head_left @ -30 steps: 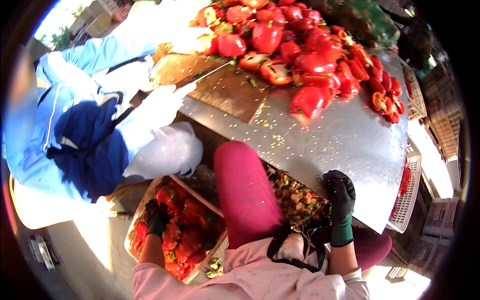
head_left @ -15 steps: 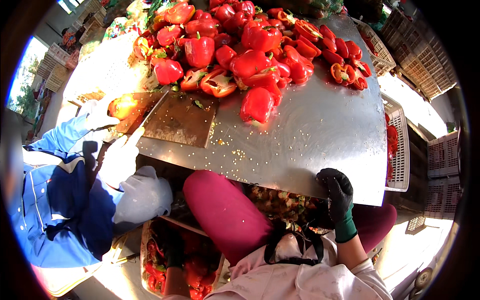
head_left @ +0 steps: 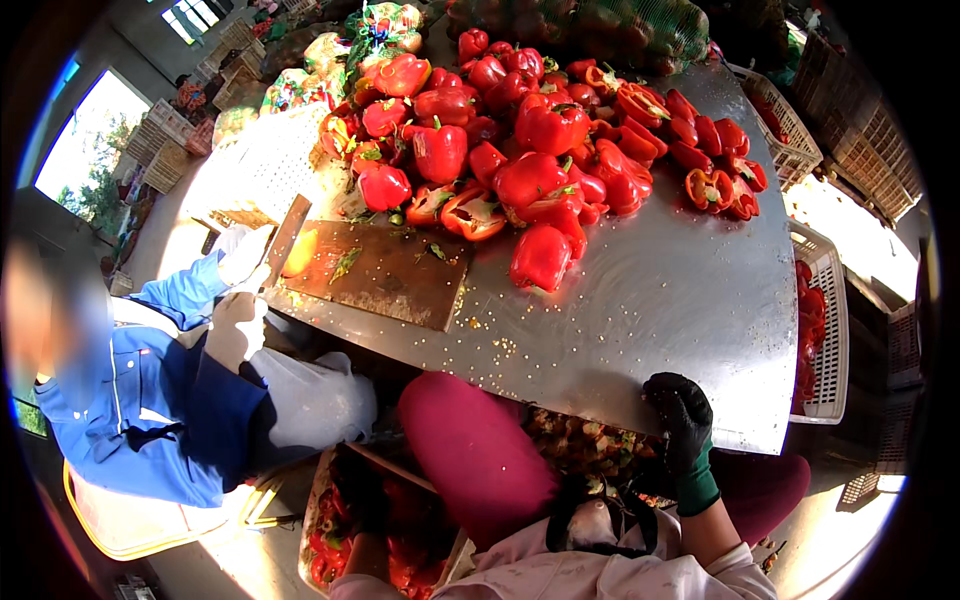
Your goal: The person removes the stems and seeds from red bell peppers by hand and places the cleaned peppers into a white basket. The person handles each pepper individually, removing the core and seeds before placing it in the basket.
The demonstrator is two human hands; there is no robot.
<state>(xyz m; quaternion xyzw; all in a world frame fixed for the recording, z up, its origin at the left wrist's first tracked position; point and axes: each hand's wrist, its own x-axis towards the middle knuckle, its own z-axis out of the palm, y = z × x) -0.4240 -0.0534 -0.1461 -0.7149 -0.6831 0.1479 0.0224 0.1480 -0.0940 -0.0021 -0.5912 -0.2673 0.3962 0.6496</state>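
Observation:
My right hand (head_left: 682, 415), in a dark glove with a green cuff, is closed on the near edge of the metal table (head_left: 640, 330). My left hand (head_left: 362, 492), also dark-gloved, is down in a crate of red bell peppers (head_left: 330, 545) beside my left leg; shadow hides its fingers. A large heap of red bell peppers (head_left: 440, 152), some whole and some cut open, lies on the table. Cut pepper halves (head_left: 708, 190) sit at the heap's right end. One whole red pepper (head_left: 541, 257) lies nearest me.
To my left, a person in a blue jacket (head_left: 150, 400) holds a knife (head_left: 288, 238) at a wooden cutting board (head_left: 390, 275) with an orange-yellow pepper piece (head_left: 300, 252). White crates (head_left: 822, 330) stand beyond the right edge. Pepper scraps (head_left: 585, 440) lie below the table. Net sacks (head_left: 640, 30) are behind.
The view has tilted, so the table appears lower and farther right. The co-worker's hands and knife have drawn back to the board's left edge. My hands remain in about the same places.

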